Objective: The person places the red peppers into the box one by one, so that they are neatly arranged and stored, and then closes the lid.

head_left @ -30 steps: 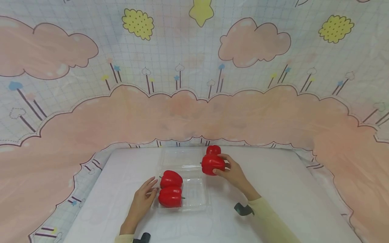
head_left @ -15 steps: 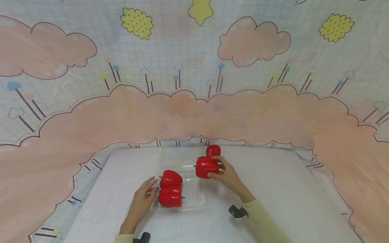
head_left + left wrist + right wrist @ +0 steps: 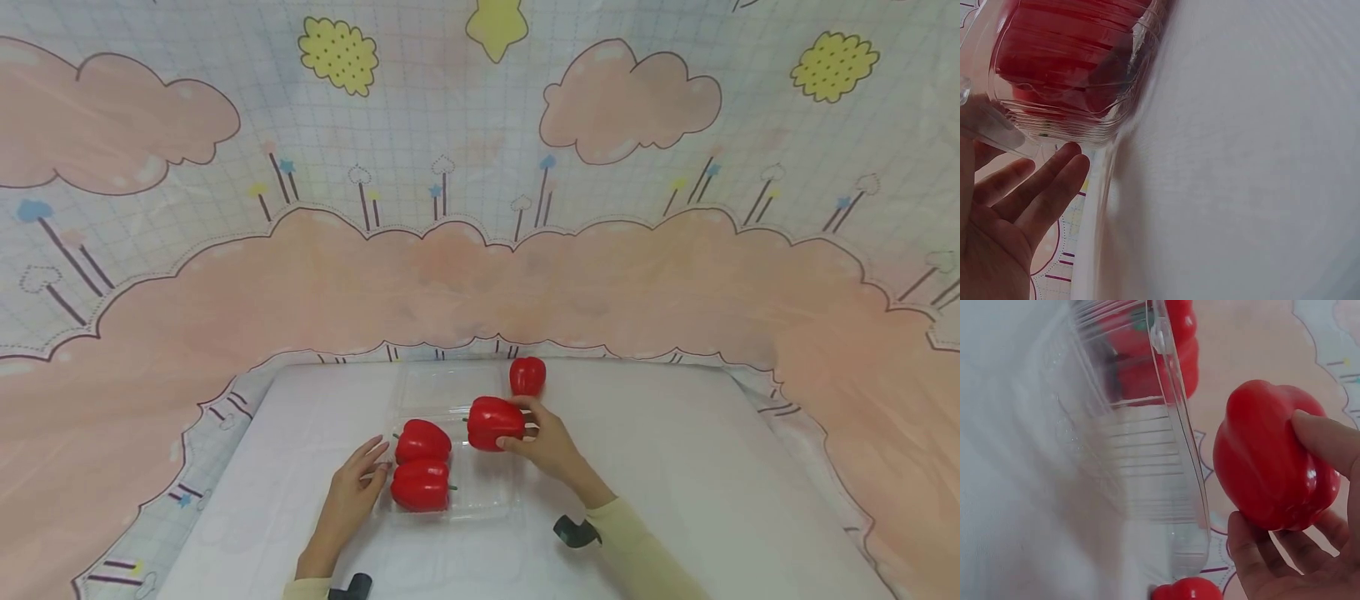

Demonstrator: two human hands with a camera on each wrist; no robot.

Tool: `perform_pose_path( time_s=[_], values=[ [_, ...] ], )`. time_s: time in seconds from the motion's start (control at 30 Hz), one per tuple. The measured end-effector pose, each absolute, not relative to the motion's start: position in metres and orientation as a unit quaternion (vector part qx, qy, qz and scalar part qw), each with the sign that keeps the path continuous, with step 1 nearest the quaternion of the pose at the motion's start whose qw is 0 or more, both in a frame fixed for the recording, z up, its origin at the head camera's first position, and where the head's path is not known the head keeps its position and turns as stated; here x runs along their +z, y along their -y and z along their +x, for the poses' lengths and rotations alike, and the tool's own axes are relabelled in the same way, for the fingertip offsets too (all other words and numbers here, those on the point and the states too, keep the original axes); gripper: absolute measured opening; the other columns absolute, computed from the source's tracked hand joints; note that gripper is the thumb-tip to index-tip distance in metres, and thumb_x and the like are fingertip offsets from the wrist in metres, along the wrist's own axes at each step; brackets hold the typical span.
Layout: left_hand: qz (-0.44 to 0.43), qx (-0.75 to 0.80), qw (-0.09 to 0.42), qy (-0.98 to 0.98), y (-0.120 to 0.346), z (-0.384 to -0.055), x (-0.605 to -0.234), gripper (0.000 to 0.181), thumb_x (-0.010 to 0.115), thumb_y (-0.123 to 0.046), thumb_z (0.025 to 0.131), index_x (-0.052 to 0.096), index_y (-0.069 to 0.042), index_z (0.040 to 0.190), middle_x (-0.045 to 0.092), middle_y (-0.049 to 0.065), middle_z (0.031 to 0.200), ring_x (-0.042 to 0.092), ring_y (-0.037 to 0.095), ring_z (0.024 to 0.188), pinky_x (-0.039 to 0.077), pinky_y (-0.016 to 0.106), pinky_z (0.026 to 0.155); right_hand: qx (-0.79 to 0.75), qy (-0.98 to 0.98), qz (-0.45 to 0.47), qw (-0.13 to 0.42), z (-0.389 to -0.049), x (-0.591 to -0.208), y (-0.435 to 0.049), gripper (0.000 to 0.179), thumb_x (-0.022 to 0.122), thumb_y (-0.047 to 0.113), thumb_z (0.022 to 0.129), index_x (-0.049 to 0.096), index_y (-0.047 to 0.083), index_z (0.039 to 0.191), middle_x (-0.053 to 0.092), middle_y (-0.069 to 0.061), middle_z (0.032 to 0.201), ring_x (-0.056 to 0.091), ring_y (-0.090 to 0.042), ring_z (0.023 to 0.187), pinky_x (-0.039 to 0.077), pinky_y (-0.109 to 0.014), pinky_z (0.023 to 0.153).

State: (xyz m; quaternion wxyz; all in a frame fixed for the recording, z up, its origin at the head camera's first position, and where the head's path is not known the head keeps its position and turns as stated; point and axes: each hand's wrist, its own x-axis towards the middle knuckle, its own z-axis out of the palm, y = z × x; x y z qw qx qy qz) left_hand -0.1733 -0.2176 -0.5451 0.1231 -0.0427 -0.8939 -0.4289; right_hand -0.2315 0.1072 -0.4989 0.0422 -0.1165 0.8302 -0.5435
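Observation:
My right hand (image 3: 551,446) grips a red bell pepper (image 3: 493,423) between thumb and fingers. The pepper hangs above the right part of the clear plastic clamshell box (image 3: 483,510); in the right wrist view this held pepper (image 3: 1269,456) is apart from the box wall. Inside the box's left half lie two more red bell peppers, a rear pepper (image 3: 422,442) and a front pepper (image 3: 420,486). My left hand (image 3: 351,492) is at the box's left side, its fingers mostly straight. In the left wrist view its fingertips (image 3: 1079,161) are at the clear rim.
Another red bell pepper (image 3: 527,377) stands on the white table (image 3: 660,467) behind the box's right side. The box's clear lid (image 3: 448,387) lies folded back towards the rear. A patterned cloth (image 3: 480,283) rises behind the table.
My right hand has carried its pepper left and towards me, from beside the box to over its right part. The left hand and the other peppers have stayed put.

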Motion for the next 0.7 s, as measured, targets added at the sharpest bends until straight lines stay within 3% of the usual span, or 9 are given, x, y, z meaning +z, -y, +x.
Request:
perform_pose_path(
  time_s=[0.2,0.47,0.7],
  values=[
    [-0.048,-0.432,0.124,0.892,0.217,-0.173,-0.544,0.04,0.061,-0.006,0.094,0.059,-0.003,0.134,0.052,0.015,0.146,0.071,0.028,0.105,0.061,0.033,0.085,-0.523,-0.841,-0.135,0.029,-0.232,-0.501,-0.1,0.063,0.081,0.025,0.079,0.051,0.019,0.134,0.058,-0.006,0.132,0.058,-0.027,0.114,0.061,-0.036,0.085],
    [-0.057,-0.426,0.147,0.891,0.216,-0.172,-0.545,0.039,0.062,-0.004,0.092,0.061,-0.001,0.132,0.054,0.017,0.143,0.072,0.028,0.101,0.062,0.033,0.081,-0.473,-0.87,-0.139,0.022,-0.233,-0.503,-0.091,0.062,0.082,0.03,0.079,0.053,0.02,0.133,0.062,-0.002,0.125,0.054,-0.019,0.107,0.051,-0.027,0.081],
    [-0.045,-0.431,0.125,0.893,0.217,-0.173,-0.544,0.04,0.061,-0.007,0.094,0.06,-0.004,0.133,0.052,0.014,0.146,0.071,0.027,0.104,0.06,0.033,0.086,-0.464,-0.874,-0.146,0.016,-0.233,-0.507,-0.083,0.06,0.081,0.026,0.08,0.054,0.019,0.133,0.062,-0.003,0.129,0.055,-0.022,0.113,0.054,-0.04,0.09]
  ],
)
